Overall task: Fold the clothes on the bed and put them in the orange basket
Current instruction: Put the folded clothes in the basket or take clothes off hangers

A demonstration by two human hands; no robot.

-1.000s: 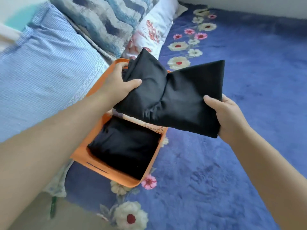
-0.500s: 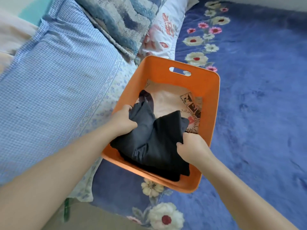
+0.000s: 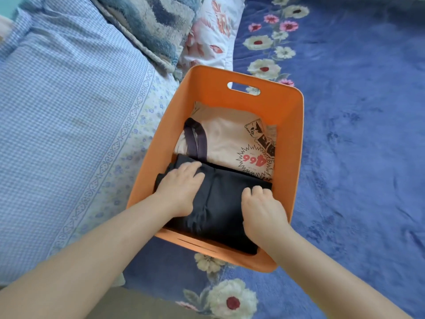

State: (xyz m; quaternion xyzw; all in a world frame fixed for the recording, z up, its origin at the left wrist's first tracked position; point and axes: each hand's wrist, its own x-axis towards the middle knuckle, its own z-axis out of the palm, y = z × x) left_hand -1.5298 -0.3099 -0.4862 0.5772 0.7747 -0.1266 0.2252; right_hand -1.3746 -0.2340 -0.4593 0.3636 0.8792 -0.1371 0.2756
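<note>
- The cream T-shirt (image 3: 224,139) lying in the far half of the orange basket (image 3: 288,125) carries a printed graphic: red digits inside a spiky starburst, upside down to the camera, reading roughly "466". The smaller black lettering around it is too fine to read.
- A dark collar band (image 3: 196,140) of the T-shirt shows near the basket's left wall.
- The folded black garment (image 3: 220,203) lies in the near half of the basket, overlapping the near edge of the T-shirt.
- The left hand (image 3: 180,188) rests palm-down on the left part of the black garment, fingers extended and close together, pressing the cloth flat rather than gripping it.
- The right hand (image 3: 262,211) sits on the right part of the same garment by the basket's right wall, its fingers bent down at the knuckles against the fabric; whether they pinch the cloth or merely press it cannot be told.
- The basket stands on a blue floral blanket (image 3: 358,157), just beside a blue checked pillow (image 3: 64,107).
- A blue-and-grey patterned cushion (image 3: 151,21) and a white floral pillow (image 3: 211,35) lie beyond the basket.
</note>
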